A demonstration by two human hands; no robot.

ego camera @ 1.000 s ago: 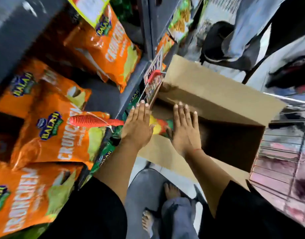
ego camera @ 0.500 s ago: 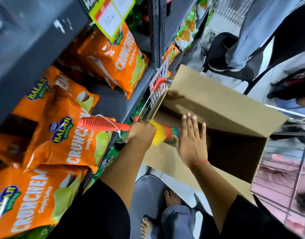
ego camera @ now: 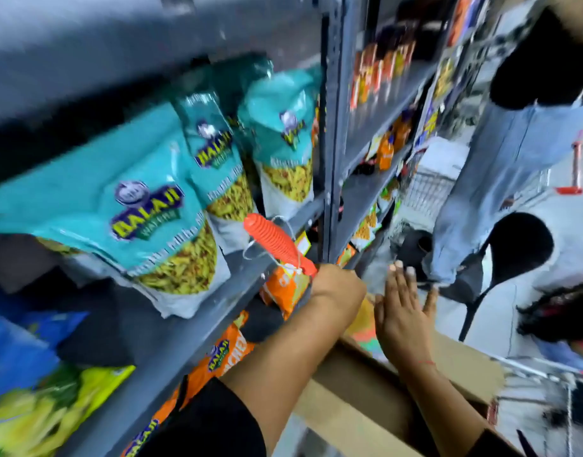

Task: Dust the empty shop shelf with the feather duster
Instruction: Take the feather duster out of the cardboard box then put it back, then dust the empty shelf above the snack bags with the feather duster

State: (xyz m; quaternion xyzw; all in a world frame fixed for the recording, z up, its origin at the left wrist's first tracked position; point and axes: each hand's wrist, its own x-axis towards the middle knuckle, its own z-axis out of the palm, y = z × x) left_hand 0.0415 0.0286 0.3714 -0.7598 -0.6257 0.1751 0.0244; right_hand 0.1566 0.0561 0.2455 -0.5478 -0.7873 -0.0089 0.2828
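We note heavy motion blur across the head view. Our left hand (ego camera: 338,286) is closed in a fist around the feather duster with the ribbed orange plastic handle (ego camera: 277,247); the handle points up and left, toward the grey metal shop shelving (ego camera: 197,328), and a thin white loop hangs from it. Yellow and orange feathers show blurred just past the fist, between the two hands. Our right hand (ego camera: 400,316) is flat and open, fingers (ego camera: 395,275) extended, holding nothing, close beside the left hand and above the brown cardboard box (ego camera: 356,400). Teal snack bags (ego camera: 151,216) stand on the shelf level left of the handle; orange snack bags (ego camera: 224,354) lie on the level below. A person's blue jeans (ego camera: 501,179) show at right, next to a black chair (ego camera: 511,252).
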